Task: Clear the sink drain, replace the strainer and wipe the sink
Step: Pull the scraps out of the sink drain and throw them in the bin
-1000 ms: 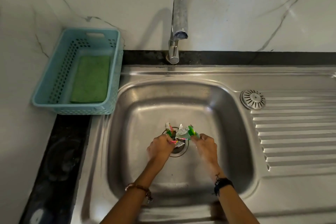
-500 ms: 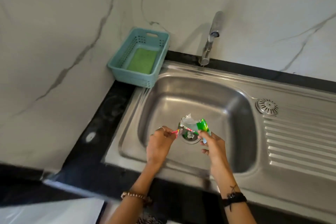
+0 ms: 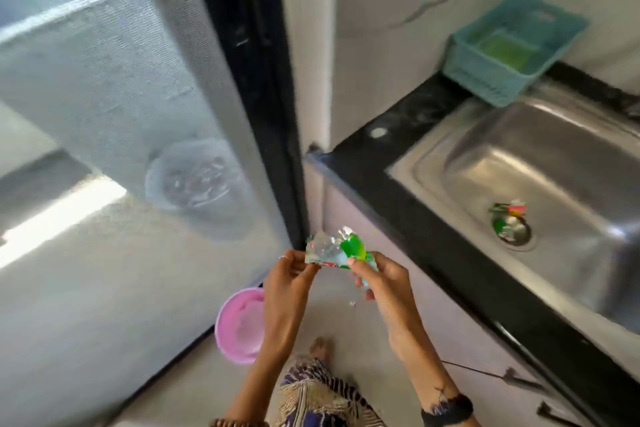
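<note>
I hold a crumpled green and clear wrapper between both hands, out over the floor to the left of the counter. My left hand pinches its left end and my right hand grips its right end. The steel sink is at the right. More green, red and white wrapper scraps lie on its drain. The strainer is out of view.
A pink bin stands on the floor below my left hand. A teal basket with a green cloth sits on the black counter beyond the sink. A mesh screen door fills the left side.
I have turned left, away from the sink. Both hands have carried the wrapper from over the drain out past the counter edge to above the floor near the pink bin.
</note>
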`<state>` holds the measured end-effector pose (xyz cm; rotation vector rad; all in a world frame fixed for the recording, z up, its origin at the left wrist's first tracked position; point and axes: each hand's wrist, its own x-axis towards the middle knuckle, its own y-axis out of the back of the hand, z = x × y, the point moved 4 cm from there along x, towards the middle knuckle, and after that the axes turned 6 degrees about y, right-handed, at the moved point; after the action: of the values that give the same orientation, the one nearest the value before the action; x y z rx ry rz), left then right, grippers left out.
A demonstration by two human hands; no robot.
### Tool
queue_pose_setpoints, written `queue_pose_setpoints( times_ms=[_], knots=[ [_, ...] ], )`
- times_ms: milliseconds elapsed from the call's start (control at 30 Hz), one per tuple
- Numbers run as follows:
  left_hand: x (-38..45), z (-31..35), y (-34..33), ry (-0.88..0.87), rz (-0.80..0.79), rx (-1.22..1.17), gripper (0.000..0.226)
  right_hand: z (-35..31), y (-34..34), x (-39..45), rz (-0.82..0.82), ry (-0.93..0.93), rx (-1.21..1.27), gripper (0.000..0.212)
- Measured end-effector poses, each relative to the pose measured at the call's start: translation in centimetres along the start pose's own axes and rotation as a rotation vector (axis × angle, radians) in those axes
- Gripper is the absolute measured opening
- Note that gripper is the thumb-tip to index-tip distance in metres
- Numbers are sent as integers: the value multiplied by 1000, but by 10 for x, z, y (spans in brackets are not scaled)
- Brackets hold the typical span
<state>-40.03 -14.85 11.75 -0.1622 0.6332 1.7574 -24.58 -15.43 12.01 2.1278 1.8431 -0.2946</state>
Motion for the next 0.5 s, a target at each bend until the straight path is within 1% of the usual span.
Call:
queue_pose_setpoints(
  times_ms=[67, 167, 233, 267, 333, 433, 500],
  knots=[
    [9, -41, 33, 94, 76, 32, 5, 26, -41, 3, -107, -53, -81, 20],
    [26, -108, 65, 274, 113, 92, 12, 73, -95, 12, -203, -106, -245, 25],
    [45, -163, 80, 403, 105, 90, 14, 117, -131, 23, -270, -154, -370, 32],
    [56, -192, 85, 458, 83, 107, 14, 142, -148, 30, -309, -172, -429, 32],
    [77, -250, 87, 567, 35, 145, 14, 195, -179, 42, -369, -172, -563, 24],
    [126, -333, 83, 649, 22, 142, 17, 281, -222, 72, -423, -120, -745, 19],
    [161, -380, 78, 645, 25, 201, 21, 330, -245, 96, -448, -94, -851, 18]
  ],
)
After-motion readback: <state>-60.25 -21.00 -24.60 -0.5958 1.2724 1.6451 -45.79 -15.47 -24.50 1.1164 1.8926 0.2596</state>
